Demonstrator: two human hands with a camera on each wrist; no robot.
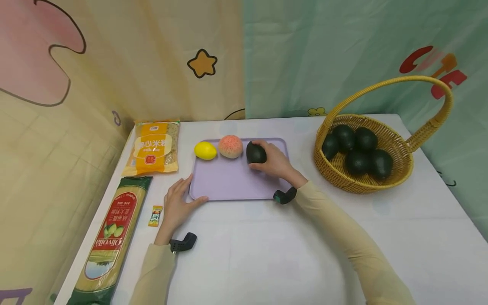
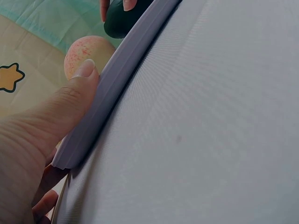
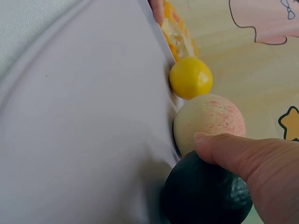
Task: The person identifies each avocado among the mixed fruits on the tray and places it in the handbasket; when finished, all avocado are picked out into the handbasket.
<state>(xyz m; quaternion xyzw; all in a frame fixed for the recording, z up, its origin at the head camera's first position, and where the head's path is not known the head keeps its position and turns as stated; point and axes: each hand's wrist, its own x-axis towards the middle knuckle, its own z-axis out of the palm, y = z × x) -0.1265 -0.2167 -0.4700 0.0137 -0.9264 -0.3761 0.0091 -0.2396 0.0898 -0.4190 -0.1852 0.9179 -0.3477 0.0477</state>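
Note:
A dark green avocado [image 1: 256,153] is on the right part of a lilac tray [image 1: 236,182], and my right hand [image 1: 275,160] grips it from the right. In the right wrist view the thumb lies across the avocado [image 3: 205,191]. To its left on the tray are a pink-speckled peach [image 1: 230,146] and a yellow lemon [image 1: 205,151]. My left hand [image 1: 178,205] rests at the tray's front left corner, its fingers extended along the left side and the thumb on the front edge. The left wrist view shows that thumb against the tray's rim [image 2: 105,93].
A wicker basket [image 1: 343,184] with a tall handle stands on the right, holding several avocados [image 1: 358,162]. On the left lie a yellow grain bag [image 1: 154,146], a long pasta pack [image 1: 112,237] and a small snack packet [image 1: 155,216]. Curtains [image 1: 282,63] hang behind the white table [image 1: 244,262].

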